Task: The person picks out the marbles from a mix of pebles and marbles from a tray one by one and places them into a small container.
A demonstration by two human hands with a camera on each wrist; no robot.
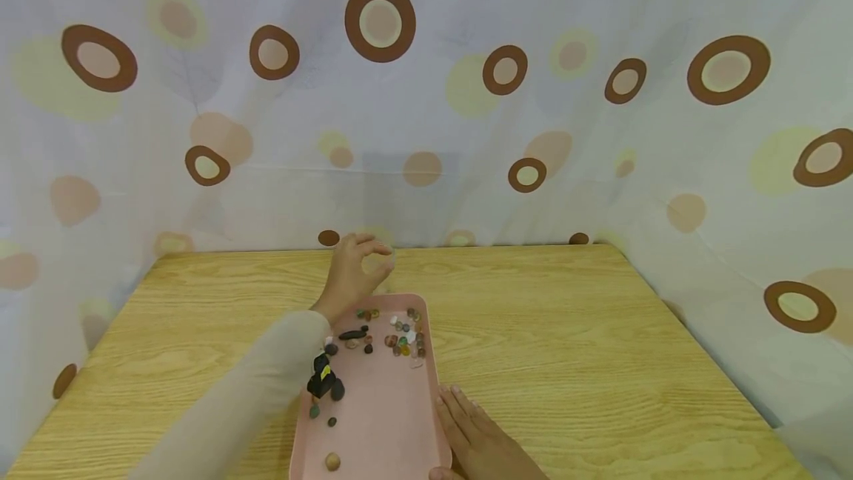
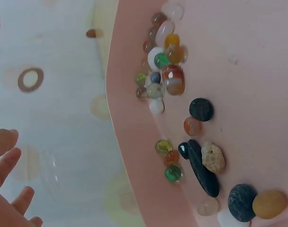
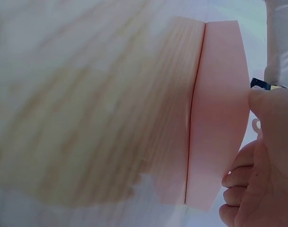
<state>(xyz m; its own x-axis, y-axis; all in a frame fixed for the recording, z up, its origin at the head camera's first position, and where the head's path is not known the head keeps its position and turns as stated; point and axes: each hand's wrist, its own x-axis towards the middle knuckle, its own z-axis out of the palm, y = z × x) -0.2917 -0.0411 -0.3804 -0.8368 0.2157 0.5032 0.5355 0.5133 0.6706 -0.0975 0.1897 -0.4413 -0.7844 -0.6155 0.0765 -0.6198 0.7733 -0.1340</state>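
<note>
My left hand (image 1: pixel 356 272) is raised over the far left corner of a pink tray (image 1: pixel 383 421). Its thumb and fingers curve in a C around a faint, clear see-through thing (image 1: pixel 392 258), whose pale glints show beside the fingertips in the left wrist view; its kind cannot be made out. With fingers fairly straight, my right hand (image 1: pixel 483 439) rests against the tray's right side. Glassy beads (image 2: pixel 174 79) and small round marbles (image 2: pixel 173 173) lie along the tray's far wall. Dark pebbles (image 2: pixel 201 109), a long black stone (image 2: pixel 202 168) and a tan stone (image 2: pixel 270 204) lie nearby.
The tray stands on a wood-grain table (image 1: pixel 566 347). A patterned curtain (image 1: pixel 466 124) hangs behind it and along both sides. A black object with a yellow mark (image 1: pixel 322 376) overlaps the tray's left side by the sleeve. A round tan stone (image 1: pixel 332 461) lies at the near end.
</note>
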